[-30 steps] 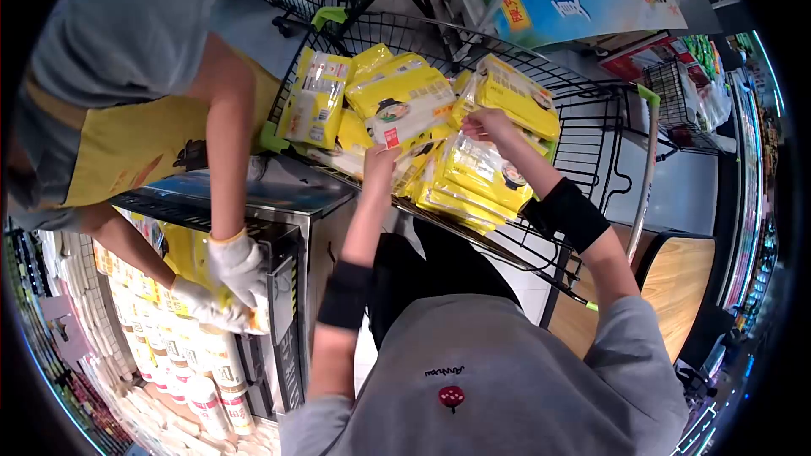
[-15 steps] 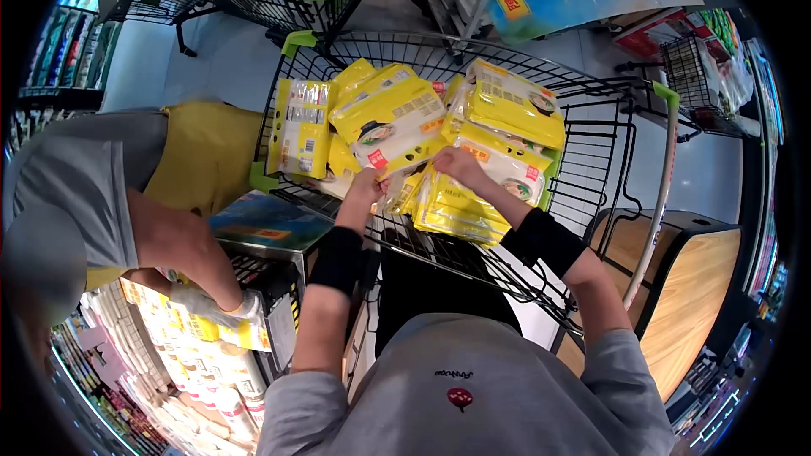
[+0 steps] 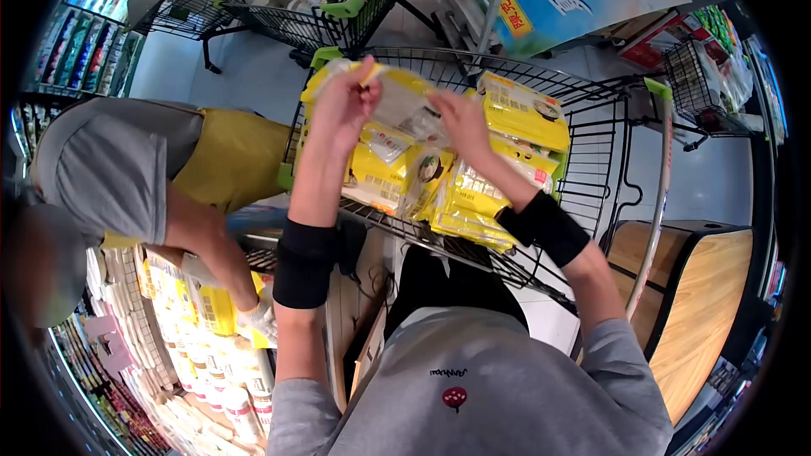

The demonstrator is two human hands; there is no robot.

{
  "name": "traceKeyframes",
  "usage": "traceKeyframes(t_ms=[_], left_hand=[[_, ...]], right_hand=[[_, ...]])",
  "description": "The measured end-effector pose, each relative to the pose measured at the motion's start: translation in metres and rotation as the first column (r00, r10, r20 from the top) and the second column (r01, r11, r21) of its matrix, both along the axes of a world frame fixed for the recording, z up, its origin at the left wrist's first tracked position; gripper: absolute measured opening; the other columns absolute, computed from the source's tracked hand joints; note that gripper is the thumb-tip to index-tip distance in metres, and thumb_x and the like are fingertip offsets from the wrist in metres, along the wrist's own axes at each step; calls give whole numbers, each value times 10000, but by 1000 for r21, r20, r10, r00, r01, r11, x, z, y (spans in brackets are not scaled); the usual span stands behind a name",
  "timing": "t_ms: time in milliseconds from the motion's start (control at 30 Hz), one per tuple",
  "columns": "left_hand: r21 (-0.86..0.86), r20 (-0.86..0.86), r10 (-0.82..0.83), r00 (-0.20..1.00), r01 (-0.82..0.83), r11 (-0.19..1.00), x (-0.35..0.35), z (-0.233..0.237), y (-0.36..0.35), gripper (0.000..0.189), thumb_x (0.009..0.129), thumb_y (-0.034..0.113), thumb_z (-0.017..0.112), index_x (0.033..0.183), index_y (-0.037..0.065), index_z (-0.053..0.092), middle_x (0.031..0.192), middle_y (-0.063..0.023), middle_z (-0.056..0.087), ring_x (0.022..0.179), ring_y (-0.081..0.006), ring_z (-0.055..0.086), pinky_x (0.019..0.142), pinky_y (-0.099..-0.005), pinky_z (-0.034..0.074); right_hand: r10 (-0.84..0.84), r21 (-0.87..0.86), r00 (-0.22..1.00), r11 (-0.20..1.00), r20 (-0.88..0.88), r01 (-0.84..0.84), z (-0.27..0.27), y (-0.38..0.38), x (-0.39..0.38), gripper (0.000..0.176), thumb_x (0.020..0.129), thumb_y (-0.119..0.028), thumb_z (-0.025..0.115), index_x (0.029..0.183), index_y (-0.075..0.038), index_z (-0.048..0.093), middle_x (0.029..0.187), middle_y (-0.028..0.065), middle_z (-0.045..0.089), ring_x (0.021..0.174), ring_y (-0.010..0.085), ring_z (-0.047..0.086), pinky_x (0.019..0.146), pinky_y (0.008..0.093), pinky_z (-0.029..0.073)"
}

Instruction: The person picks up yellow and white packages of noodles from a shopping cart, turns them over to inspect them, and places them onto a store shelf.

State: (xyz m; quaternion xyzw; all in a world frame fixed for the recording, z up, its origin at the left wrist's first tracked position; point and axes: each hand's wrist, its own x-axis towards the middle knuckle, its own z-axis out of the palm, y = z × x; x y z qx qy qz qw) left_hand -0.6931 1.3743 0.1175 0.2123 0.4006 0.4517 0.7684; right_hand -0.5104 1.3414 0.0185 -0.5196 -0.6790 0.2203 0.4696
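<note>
1. Yellow and clear film is covering the flat pack (image 3: 404,103), which is lying between the person's hands in the far left part of the wire shopping cart (image 3: 661,177), over other packs.
2. The left hand (image 3: 345,110) is curling its fingers together above the pack; whether they are pinching film, I cannot tell. The right hand (image 3: 463,127) is bending its fingers at the pack's right edge, but its hold is partly hidden.
3. The step in hand is looking like handling or adjusting this one pack. Judging by its loose film, any further shift is calling for support at both ends and a level path clear of its neighbours.
4. Nearer the person, more yellow packs (image 3: 372,179) are lying at uneven angles; to the right, a stack (image 3: 524,111) is leaning inside the cart.
5. Farther left, a co-worker (image 3: 110,156) is bending over a lit display, a gloved hand (image 3: 258,321) reaching among yellow packets. Beyond the cart, another cart (image 3: 345,8) is holding pale cylindrical goods.
</note>
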Motion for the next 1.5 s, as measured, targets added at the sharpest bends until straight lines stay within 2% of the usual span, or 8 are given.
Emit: traceKeyframes(t_ms=[200, 333, 433, 567, 667, 900, 1300, 1500], left_hand=[[258, 240, 204, 949, -265, 929, -33, 34, -70, 411, 903, 448, 390, 919, 49, 486, 794, -22, 524, 701, -105, 486, 588, -209, 386], [14, 154, 334, 930, -340, 940, -50, -71, -121, 495, 843, 571, 397, 936, 92, 479, 898, -10, 545, 840, -108, 492, 707, -254, 382], [-146, 256, 212, 943, -179, 973, -4, -116, -141, 856, 746, 625, 490, 1257, -22, 262, 1263, -202, 333, 1188, -283, 351, 999, -403, 311], [155, 662, -89, 744, -19, 988, 53, -80, -136, 986, 631, 776, 408, 1337, 107, 245, 1365, -93, 269, 1243, -271, 274, 1037, -480, 206], [234, 624, -118, 772, -40, 971, 52, -16, -154, 1067, 537, 838, 382, 1357, 170, 240, 1395, -20, 248, 1250, -239, 258, 1041, -475, 181], [334, 591, -172, 788, -46, 941, 32, 39, -200, 1145, 491, 828, 422, 1372, 130, 203, 1410, -23, 225, 1266, -207, 229, 1043, -437, 174], [256, 619, 53, 784, -265, 930, -7, 21, -223, 829, 745, 621, 463, 1353, 108, 227, 1372, -46, 291, 1251, -217, 282, 1052, -429, 203], [126, 570, 292, 768, -433, 893, -31, -20, -216, 709, 807, 531, 453, 1345, 120, 245, 1337, -44, 351, 1232, -206, 323, 1055, -408, 223]], right_hand=[[144, 167, 975, 971, 172, -173, 118, -4, -15, 223, 813, -199, 557, 719, 3, 570, 520, 166, 443, 458, 315, 429, 457, 366, 326], [137, 100, 945, 980, 298, -174, 156, -31, -24, 214, 790, -214, 535, 710, -33, 616, 586, 170, 532, 572, 336, 529, 541, 416, 408], [178, -57, 953, 984, 246, -169, 190, -54, -9, 208, 794, -226, 557, 834, -52, 664, 582, 120, 568, 494, 195, 522, 508, 323, 410], [166, -169, 980, 968, -106, -183, 241, -72, 8, 281, 837, -260, 576, 823, 11, 650, 663, -13, 592, 564, 28, 477, 505, 203, 398], [-10, -361, 987, 931, -158, -48, 269, -59, 32, 292, 821, -283, 595, 843, 4, 645, 758, 63, 617, 616, 106, 545, 540, 232, 417], [-203, -322, 940, 902, 273, 288, 278, -46, 51, 440, 775, -403, 620, 881, 24, 635, 862, 95, 624, 772, 161, 570, 622, 302, 420], [300, -205, 942, 942, 151, -268, 263, -42, -13, 304, 833, -294, 587, 822, 0, 662, 659, 20, 601, 534, 38, 504, 479, 182, 392], [350, -51, 915, 936, 202, -347, 257, -102, -110, 292, 742, -244, 610, 740, 48, 619, 502, 140, 516, 432, 172, 443, 481, 316, 397]])
